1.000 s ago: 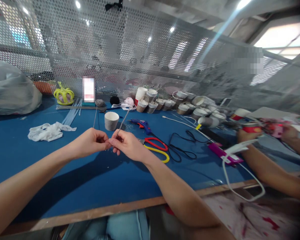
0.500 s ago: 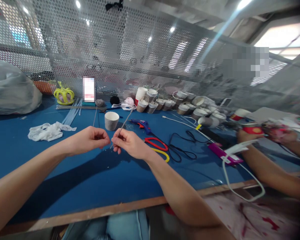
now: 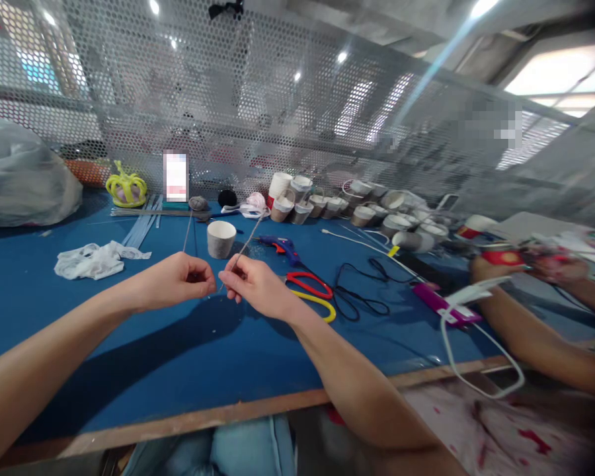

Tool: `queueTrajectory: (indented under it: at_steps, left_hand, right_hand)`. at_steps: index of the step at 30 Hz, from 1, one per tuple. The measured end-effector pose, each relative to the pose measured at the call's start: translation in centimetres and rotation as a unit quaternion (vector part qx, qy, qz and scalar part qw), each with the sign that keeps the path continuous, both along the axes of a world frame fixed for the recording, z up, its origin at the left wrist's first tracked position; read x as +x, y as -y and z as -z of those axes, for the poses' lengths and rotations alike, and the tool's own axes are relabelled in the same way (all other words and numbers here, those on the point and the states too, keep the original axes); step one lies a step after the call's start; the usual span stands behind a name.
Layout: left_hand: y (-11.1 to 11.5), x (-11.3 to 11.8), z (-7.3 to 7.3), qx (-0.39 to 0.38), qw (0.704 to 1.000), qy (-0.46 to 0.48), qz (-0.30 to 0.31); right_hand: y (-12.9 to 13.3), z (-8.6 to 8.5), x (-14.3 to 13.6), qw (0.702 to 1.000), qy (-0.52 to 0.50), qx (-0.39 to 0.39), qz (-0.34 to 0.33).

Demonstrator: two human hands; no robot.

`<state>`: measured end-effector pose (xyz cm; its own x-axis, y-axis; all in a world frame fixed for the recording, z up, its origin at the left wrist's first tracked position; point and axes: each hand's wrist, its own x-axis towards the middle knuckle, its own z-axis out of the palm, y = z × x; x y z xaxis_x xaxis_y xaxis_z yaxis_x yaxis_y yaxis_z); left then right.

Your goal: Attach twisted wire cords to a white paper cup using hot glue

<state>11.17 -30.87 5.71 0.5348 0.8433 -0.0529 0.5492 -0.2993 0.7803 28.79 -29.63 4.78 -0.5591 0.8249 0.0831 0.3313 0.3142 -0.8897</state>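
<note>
My left hand (image 3: 191, 282) is closed in a pinch above the blue table. A strand of grey yarn (image 3: 188, 233) runs from a small grey yarn ball (image 3: 198, 203) down to this hand and disappears behind it. In the closed fingers of my right hand (image 3: 250, 281) is a thin grey wire (image 3: 252, 237), slanting up to the right, its lower end poking out below the fingertips. Both hands are close together, with a small gap between the fingertips. Just beyond them stands a whitish-grey cup (image 3: 221, 240), upright and open at the top.
Right of my hands lie red-and-yellow-handled scissors (image 3: 311, 285), a blue glue gun (image 3: 280, 248) and black cable (image 3: 359, 291). White lace (image 3: 96, 260) lies left. Several small buckets (image 3: 364, 215) line the mesh screen. A co-worker's arm (image 3: 520, 317) rests by a purple power strip (image 3: 446, 306).
My hands have shifted only slightly. The right thumb and fingertips sit a little closer to the left hand, and the wire has barely moved.
</note>
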Motion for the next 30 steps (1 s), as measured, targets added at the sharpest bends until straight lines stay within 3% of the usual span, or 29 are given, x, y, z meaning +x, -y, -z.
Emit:
queueTrajectory:
  at_steps: [21, 30]
  left_hand:
    - [0.18, 0.26, -0.01, 0.010, 1.000, -0.001, -0.005]
    - [0.28, 0.19, -0.27, 0.022, 1.000, -0.015, -0.008]
  right_hand:
    - [0.02, 0.82, -0.42, 0.996, -0.039, 0.056, 0.053]
    - [0.03, 0.79, -0.63, 0.992, -0.110, 0.016, 0.052]
